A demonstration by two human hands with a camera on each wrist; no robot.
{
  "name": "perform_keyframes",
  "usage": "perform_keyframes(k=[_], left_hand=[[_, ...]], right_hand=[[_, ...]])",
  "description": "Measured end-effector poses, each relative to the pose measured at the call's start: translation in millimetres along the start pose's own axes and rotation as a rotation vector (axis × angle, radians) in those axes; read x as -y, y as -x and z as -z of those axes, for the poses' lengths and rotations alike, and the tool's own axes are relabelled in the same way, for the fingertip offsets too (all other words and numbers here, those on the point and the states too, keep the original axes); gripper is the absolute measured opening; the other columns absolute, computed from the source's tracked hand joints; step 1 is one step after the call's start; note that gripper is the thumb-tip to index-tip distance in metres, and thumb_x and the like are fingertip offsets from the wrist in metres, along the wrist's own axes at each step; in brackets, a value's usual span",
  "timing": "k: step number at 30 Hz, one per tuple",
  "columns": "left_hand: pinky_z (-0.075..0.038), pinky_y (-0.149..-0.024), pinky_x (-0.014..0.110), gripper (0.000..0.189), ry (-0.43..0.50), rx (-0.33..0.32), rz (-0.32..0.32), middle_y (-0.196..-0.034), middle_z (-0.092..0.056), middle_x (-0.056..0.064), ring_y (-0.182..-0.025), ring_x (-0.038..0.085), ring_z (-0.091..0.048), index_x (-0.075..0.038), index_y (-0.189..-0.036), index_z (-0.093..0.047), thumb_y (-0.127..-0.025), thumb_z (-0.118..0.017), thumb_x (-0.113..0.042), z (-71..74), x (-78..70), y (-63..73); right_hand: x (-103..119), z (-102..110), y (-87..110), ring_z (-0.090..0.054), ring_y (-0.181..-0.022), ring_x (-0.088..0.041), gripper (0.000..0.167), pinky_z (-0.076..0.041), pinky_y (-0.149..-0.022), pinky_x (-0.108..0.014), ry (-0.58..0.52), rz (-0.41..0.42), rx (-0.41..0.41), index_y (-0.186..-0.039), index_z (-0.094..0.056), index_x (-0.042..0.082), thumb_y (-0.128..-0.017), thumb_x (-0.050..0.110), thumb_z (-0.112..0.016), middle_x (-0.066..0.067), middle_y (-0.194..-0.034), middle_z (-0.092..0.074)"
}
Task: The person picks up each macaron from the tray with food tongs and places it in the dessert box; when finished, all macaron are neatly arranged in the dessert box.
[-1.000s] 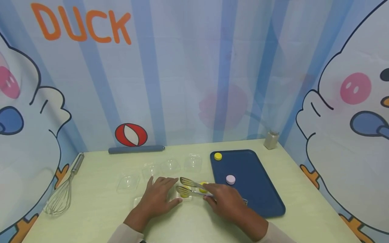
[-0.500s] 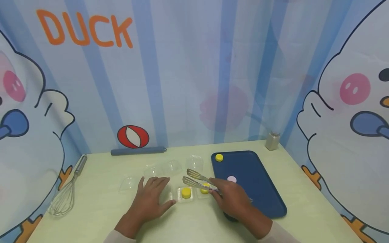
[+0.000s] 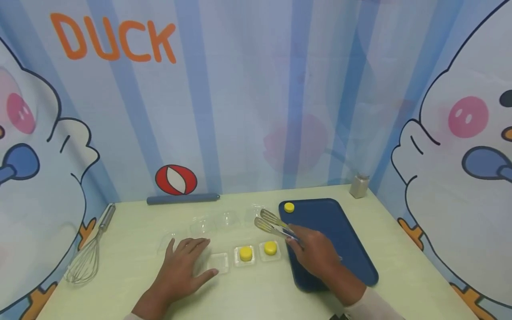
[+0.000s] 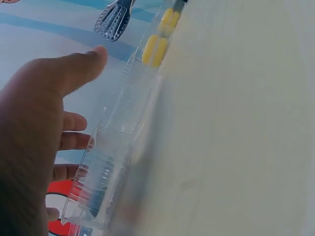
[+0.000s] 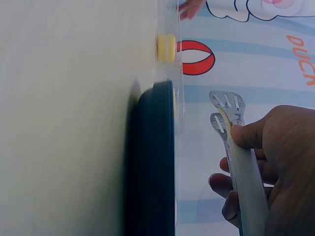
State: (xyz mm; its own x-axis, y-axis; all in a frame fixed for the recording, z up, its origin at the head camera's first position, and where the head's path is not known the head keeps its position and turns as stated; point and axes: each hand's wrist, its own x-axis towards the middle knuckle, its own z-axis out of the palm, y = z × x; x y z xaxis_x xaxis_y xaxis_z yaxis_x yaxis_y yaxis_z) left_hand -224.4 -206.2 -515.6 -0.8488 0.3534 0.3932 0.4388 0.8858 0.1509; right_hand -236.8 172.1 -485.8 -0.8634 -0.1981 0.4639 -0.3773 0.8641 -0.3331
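Observation:
My right hand grips metal tongs over the left side of the blue tray; their slotted tips stand apart with nothing between them. Two yellow macarons sit side by side in small clear plastic boxes. Spread over more of these clear boxes is my left hand, fingers relaxed and holding nothing. In the left wrist view its fingertips overlap the row of box walls. One yellow macaron lies in the tray's far left corner. The pink macaron on the tray is hidden behind my right hand.
Clear domed lids lie behind the boxes. A whisk rests at the left, a blue-grey rolling pin along the back curtain. At the back right corner stands a metal shaker.
The tongs have come away from the boxed macarons, moving up and right with my right hand to the tray's edge. My left hand has drawn back left, uncovering a clear box.

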Motion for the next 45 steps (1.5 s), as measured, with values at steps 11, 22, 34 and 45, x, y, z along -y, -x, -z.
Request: perform_keyframes(k=[11, 22, 34, 45], left_hand=[[-0.032, -0.117, 0.087, 0.077, 0.05, 0.03, -0.021, -0.148, -0.07, -0.002, -0.141, 0.029, -0.062, -0.018, -0.149, -0.067, -0.09, -0.079, -0.066, -3.3, 0.6, 1.7], [-0.033, -0.116, 0.087, 0.072, 0.042, 0.02, -0.028, -0.143, -0.073, -0.003, -0.137, 0.027, -0.063, -0.018, -0.147, -0.068, -0.091, -0.08, -0.062, -8.6, 1.3, 3.2], [-0.033, -0.119, 0.085, 0.069, 0.025, 0.057, -0.01, -0.144, -0.071, 0.0, -0.138, 0.029, -0.062, -0.017, -0.147, -0.067, -0.093, -0.079, -0.057, -6.3, -0.5, 1.5], [-0.032, -0.12, 0.084, 0.069, 0.01, 0.08, 0.005, -0.145, -0.071, 0.0, -0.138, 0.029, -0.062, -0.017, -0.148, -0.066, -0.094, -0.079, -0.057, -6.0, 0.8, 1.3]], right_hand=[[-27.7, 2.5, -11.9, -0.079, -0.1, -0.03, 0.043, -0.063, -0.078, -0.052, 0.01, -0.115, -0.028, -0.14, -0.074, 0.005, -0.101, 0.023, -0.08, -0.016, -0.127, -0.081], [-47.8, 7.5, -30.8, -0.078, -0.096, -0.037, 0.041, -0.059, -0.073, -0.057, 0.021, -0.289, 0.039, -0.139, -0.071, 0.004, -0.104, 0.023, -0.074, -0.023, -0.122, -0.079], [-46.2, 6.2, -47.7, -0.076, -0.097, -0.035, 0.036, -0.059, -0.074, -0.054, 0.046, -0.409, 0.178, -0.135, -0.07, 0.001, -0.107, 0.023, -0.069, -0.021, -0.12, -0.078], [-48.3, 2.4, -52.0, -0.075, -0.111, -0.043, 0.04, -0.061, -0.083, -0.057, 0.031, -0.426, 0.246, -0.143, -0.065, -0.002, -0.108, 0.019, -0.066, -0.026, -0.132, -0.073]])
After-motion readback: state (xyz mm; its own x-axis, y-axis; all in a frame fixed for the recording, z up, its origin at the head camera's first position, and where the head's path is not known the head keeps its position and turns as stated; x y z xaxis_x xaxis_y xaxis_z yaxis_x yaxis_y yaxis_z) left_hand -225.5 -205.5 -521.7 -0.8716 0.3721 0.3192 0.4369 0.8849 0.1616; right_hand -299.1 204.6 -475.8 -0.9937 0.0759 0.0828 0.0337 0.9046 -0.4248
